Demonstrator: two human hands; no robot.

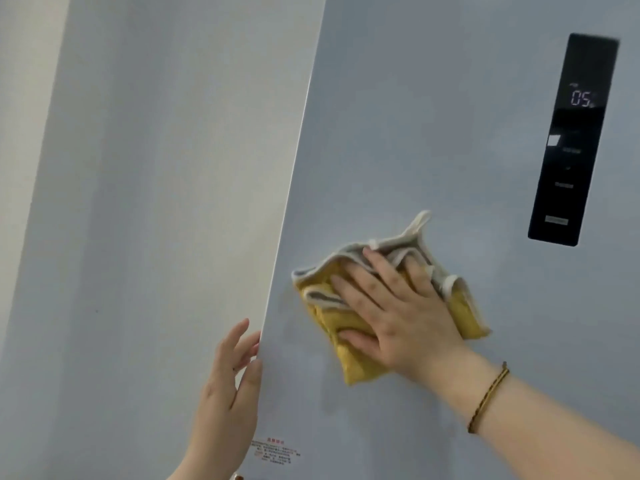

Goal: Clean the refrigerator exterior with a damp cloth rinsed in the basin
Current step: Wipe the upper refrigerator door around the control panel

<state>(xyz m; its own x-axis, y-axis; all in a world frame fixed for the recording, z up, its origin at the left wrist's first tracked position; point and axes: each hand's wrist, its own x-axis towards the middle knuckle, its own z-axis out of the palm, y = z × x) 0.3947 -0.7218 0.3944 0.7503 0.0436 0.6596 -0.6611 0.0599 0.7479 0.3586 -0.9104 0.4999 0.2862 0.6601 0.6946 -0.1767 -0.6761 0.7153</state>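
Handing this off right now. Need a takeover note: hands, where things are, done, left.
Left hand: holds the left edge of the refrigerator door, thumb on the front, fingers round the side.
Right hand: flat, fingers straight, pressing the cloth against the door front, below and left of the control panel.
Basin: out of view.
Done: wiping is under way mid-door; faint damp marks show beside the cloth.
Left: probably the rest of the door front and the side panel; how much is already wiped can't be told.
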